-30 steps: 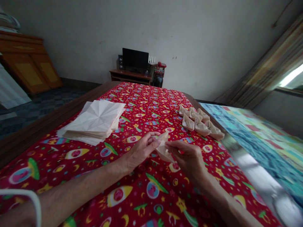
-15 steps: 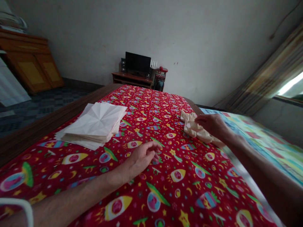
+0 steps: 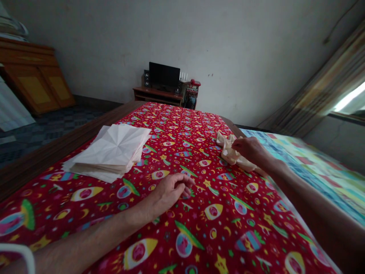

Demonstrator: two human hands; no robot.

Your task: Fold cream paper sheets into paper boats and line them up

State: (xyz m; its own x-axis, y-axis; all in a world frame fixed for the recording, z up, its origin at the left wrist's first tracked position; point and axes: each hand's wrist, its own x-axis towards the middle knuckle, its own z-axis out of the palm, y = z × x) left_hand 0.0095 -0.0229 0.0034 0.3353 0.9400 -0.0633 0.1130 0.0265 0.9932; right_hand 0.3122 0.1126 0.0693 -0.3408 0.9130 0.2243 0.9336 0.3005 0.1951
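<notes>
On the red patterned cloth lies my left hand, its fingers loosely bent, slightly apart and holding nothing. My right hand is at the right side of the table, its fingers pinched together at a row of cream folded paper pieces. The hand hides part of that row, and the fingertips are hard to make out. To the left of my left hand, a stack of white paper sheets lies slightly fanned. Its top sheet is square, with creases spreading from the centre.
The red cloth covers a dark wooden table. A bed with a colourful sheet adjoins on the right. Against the far wall, a stand holds a monitor. A wooden cabinet is at the left.
The view has turned slightly to the right. My right hand stays at the folded paper pieces with little movement, and my left hand keeps its place on the cloth.
</notes>
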